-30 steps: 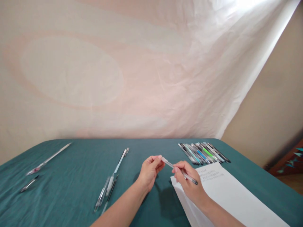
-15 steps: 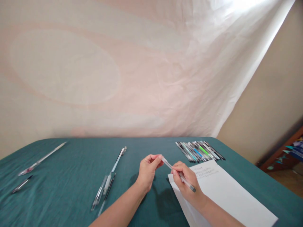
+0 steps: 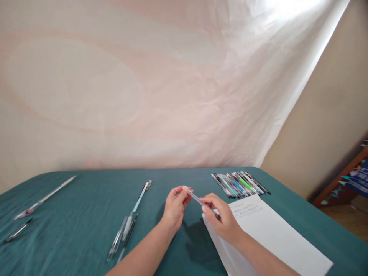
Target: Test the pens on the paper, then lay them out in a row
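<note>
Between both hands is a slim pen (image 3: 195,197) with a clear, pale barrel and a dark end. My left hand (image 3: 174,209) pinches its upper left tip between thumb and fingertips. My right hand (image 3: 222,217) closes round the barrel lower down, and the dark end partly shows beside the palm. Under my right wrist lies a white sheet of paper (image 3: 276,234) with several lines of handwriting near its top edge. To the left of my left forearm, a loose group of pens (image 3: 126,229) rests on the cloth.
A row of many pens (image 3: 240,184), some with blue or green parts, lies behind the paper. Far left are a long clear pen (image 3: 47,197) and a short dark-tipped piece (image 3: 18,231). A green cloth (image 3: 94,207) covers the table; a pale sheet hangs behind.
The whole view has shifted slightly. My right hand has turned and changed its hold on the pen, so less of the dark end shows. My left hand keeps its pinch on the tip.
</note>
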The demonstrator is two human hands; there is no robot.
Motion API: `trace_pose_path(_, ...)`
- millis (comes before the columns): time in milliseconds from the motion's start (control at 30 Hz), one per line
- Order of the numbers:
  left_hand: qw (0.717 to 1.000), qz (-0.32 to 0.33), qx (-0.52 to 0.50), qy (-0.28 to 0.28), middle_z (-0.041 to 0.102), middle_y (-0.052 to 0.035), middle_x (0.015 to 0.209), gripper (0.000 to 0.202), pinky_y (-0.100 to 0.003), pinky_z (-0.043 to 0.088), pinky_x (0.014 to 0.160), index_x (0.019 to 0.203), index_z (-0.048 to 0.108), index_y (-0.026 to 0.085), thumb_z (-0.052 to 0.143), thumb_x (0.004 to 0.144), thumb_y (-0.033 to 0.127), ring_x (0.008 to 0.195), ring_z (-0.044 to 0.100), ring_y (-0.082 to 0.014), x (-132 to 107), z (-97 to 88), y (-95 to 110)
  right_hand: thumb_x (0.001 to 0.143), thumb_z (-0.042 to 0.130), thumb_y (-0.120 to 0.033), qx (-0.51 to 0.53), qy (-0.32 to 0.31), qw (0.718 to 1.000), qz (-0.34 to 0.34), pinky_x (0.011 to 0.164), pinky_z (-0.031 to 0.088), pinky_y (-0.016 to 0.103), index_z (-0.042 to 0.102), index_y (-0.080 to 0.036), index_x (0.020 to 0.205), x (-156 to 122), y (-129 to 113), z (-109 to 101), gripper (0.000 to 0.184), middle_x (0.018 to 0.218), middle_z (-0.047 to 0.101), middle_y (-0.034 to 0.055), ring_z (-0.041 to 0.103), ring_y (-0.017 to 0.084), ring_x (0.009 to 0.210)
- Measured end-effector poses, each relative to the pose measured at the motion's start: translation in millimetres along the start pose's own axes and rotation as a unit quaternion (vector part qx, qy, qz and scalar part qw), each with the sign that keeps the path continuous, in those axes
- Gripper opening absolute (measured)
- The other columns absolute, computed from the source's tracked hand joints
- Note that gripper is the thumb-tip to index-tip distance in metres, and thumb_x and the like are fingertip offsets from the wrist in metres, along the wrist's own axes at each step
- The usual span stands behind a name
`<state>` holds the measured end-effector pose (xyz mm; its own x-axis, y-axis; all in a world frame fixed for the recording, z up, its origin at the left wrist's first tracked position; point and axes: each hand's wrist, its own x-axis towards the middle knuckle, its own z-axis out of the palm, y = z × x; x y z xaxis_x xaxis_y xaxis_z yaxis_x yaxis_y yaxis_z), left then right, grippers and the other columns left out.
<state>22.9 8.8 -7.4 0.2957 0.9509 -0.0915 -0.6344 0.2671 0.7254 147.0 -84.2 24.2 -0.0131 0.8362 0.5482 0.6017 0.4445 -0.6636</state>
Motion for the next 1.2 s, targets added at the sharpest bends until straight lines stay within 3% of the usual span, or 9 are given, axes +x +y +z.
trace_pose_path(133, 0.997, 0.057, 0.01, 0.041, 0.064, -0.0036, 0.079, 0.027, -0.029, 0.048, 0.078, 0.083, 0.05, 0.017, 0.069, 0.065, 0.022, 0.079, 0.062, -0.0132, 10, -8.6, 4, 0.08, 0.045, -0.026, -0.049, -0.008, 0.998, 0.049, 0.06, 0.044, 0.024, 0.059, -0.018, 0.083, 3, 10, -9, 0.016, 0.076, 0.059, 0.0025, 0.054, 0.012, 0.064)
trace_pose_path(300, 0.994, 0.084, 0.061, 0.013, 0.065, -0.0051, 0.081, 0.032, -0.033, 0.046, 0.081, 0.085, 0.049, 0.016, 0.07, 0.063, 0.024, 0.079, 0.063, -0.0155, 7, -6.6, 2, 0.077, 0.05, -0.026, -0.152, -0.056, 0.983, 0.082, 0.066, 0.043, 0.028, 0.064, -0.019, 0.086, 4, 27, -13, 0.018, 0.074, 0.062, 0.0031, 0.056, 0.016, 0.07)
trace_pose_path(467, 0.991, 0.095, 0.098, 0.008, 0.06, -0.0095, 0.101, 0.048, -0.032, 0.042, 0.087, 0.107, 0.044, 0.019, 0.069, 0.065, 0.022, 0.091, 0.059, -0.0153, 10, -12.3, -5, 0.077, 0.048, -0.025, -0.236, -0.074, 0.965, 0.087, 0.066, 0.041, 0.026, 0.065, -0.019, 0.074, 14, 44, -20, 0.018, 0.07, 0.062, 0.0027, 0.056, 0.016, 0.07)
trace_pose_path(567, 0.989, 0.077, 0.121, 0.043, 0.055, -0.0118, 0.11, 0.055, -0.031, 0.04, 0.087, 0.11, 0.044, 0.019, 0.071, 0.062, 0.019, 0.094, 0.057, -0.0152, 13, -18.7, -8, 0.076, 0.047, -0.024, -0.328, -0.065, 0.931, 0.147, 0.061, 0.04, 0.024, 0.065, -0.019, 0.074, 25, 64, -28, 0.018, 0.071, 0.064, 0.003, 0.058, 0.015, 0.067)
trace_pose_path(700, 0.988, 0.064, 0.128, 0.048, 0.054, -0.0117, 0.11, 0.051, -0.031, 0.042, 0.084, 0.107, 0.047, 0.019, 0.071, 0.062, 0.017, 0.087, 0.059, -0.0148, 13, -22.0, -10, 0.073, 0.05, -0.022, -0.423, -0.042, 0.877, 0.222, 0.057, 0.037, 0.025, 0.064, -0.017, 0.065, 33, 95, -37, 0.017, 0.065, 0.065, 0.0076, 0.06, 0.019, 0.064)
trace_pose_path(833, 0.989, 0.06, 0.13, 0.044, 0.053, -0.0117, 0.111, 0.047, -0.029, 0.043, 0.079, 0.104, 0.049, 0.018, 0.068, 0.062, 0.014, 0.084, 0.06, -0.0149, 11, -19.6, -8, 0.073, 0.05, -0.022, -0.46, -0.028, 0.855, 0.24, 0.058, 0.037, 0.029, 0.062, -0.015, 0.062, 32, 110, -39, 0.017, 0.066, 0.064, 0.0126, 0.061, 0.023, 0.067)
trace_pose_path(933, 0.984, 0.06, 0.16, 0.041, 0.052, -0.012, 0.111, 0.041, -0.027, 0.044, 0.075, 0.102, 0.049, 0.017, 0.064, 0.064, 0.011, 0.082, 0.06, -0.0145, 9, -16.1, -6, 0.073, 0.051, -0.023, -0.478, -0.02, 0.844, 0.243, 0.06, 0.038, 0.03, 0.06, -0.014, 0.071, 29, 109, -38, 0.014, 0.075, 0.062, 0.0144, 0.06, 0.024, 0.072)
trace_pose_path(1067, 0.974, 0.056, 0.22, 0.028, 0.057, -0.0094, 0.102, 0.03, -0.022, 0.043, 0.065, 0.094, 0.052, 0.017, 0.059, 0.066, 0.01, 0.076, 0.06, -0.0134, 4, -12.3, -4, 0.075, 0.05, -0.024, -0.493, 0.008, 0.851, 0.181, 0.065, 0.038, 0.03, 0.055, -0.015, 0.08, 27, 92, -31, 0.011, 0.083, 0.057, 0.0114, 0.056, 0.023, 0.077)
trace_pose_path(1200, 0.968, 0.06, 0.244, 0.005, 0.062, -0.005, 0.084, 0.027, -0.02, 0.04, 0.056, 0.091, 0.053, 0.018, 0.059, 0.065, 0.012, 0.064, 0.057, -0.0113, 2, -14.4, -7, 0.077, 0.046, -0.022, -0.416, -0.05, 0.903, 0.096, 0.063, 0.038, 0.027, 0.05, -0.019, 0.071, 23, 60, -13, 0.008, 0.075, 0.053, 0.0042, 0.053, 0.017, 0.069)
